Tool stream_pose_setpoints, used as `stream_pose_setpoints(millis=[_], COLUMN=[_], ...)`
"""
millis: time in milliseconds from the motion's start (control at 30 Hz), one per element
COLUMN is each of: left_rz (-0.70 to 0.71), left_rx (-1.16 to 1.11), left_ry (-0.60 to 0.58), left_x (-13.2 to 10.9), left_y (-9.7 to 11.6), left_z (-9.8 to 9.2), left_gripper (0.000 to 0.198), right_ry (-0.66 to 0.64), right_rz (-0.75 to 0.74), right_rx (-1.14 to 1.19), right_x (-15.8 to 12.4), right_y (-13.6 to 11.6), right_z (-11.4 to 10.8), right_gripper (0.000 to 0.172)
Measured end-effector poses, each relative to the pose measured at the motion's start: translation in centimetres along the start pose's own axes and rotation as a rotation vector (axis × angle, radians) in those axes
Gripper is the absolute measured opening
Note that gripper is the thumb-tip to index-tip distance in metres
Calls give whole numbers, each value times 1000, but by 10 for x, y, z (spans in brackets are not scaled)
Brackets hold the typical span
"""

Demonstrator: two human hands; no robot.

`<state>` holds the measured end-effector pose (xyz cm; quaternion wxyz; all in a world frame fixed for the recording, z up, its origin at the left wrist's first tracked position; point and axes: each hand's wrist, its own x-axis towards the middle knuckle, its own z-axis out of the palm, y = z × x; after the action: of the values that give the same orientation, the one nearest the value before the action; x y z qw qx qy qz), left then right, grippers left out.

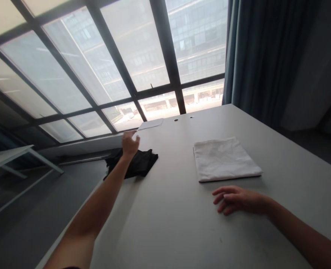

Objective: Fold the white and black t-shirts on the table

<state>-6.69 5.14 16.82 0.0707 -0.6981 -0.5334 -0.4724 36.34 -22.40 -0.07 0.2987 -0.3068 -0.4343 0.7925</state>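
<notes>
My left hand (130,144) reaches far out over a crumpled black cloth (141,162) at the table's left side. Its thumb stands apart from the fingers, with a bright gap between them. Just beyond its fingertips lies a flat white sheet (151,124), cloth or paper, I cannot tell which. On the right, my right hand (235,200) hovers low at the table, fingers loosely spread and holding nothing. In front of it sits a folded white cloth (225,158) in a neat square, a thin dark edge showing beneath it.
The white table (176,224) reaches up to the window wall, with two small round holes (176,120) near its far edge. A blue curtain (255,56) hangs at the right. Another table (8,155) stands on the grey floor at the left.
</notes>
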Motion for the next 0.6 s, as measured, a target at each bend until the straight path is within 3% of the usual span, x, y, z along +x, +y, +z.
stream_pose_setpoints(millis=[67, 167, 233, 300, 400, 467, 533, 600], left_rz=[112, 327, 436, 557, 586, 518, 358, 117], left_rx=[-52, -163, -158, -99, -14, -68, -206, -361], left_ry=[-185, -538, -657, -736, -792, -780, -677, -474], left_x=[-40, -106, -146, -176, -197, -195, -179, -151], left_y=[40, 118, 167, 201, 222, 222, 216, 205], left_z=[42, 101, 132, 156, 178, 183, 183, 179], left_gripper=[16, 17, 30, 45, 24, 26, 22, 16], right_ry=[-2, -16, -19, -16, -15, -19, -28, -35], right_rz=[-4, -5, -2, -3, -14, -19, -21, -28], right_rx=[8, 21, 26, 26, 22, 15, 12, 12], right_x=[0, -2, -4, -5, -5, -5, -6, -7], right_y=[0, 1, 2, 2, 2, 1, 0, -1], right_z=[-1, -2, -2, -3, -4, -4, -3, -2], right_gripper=[43, 43, 43, 44, 46, 47, 46, 45])
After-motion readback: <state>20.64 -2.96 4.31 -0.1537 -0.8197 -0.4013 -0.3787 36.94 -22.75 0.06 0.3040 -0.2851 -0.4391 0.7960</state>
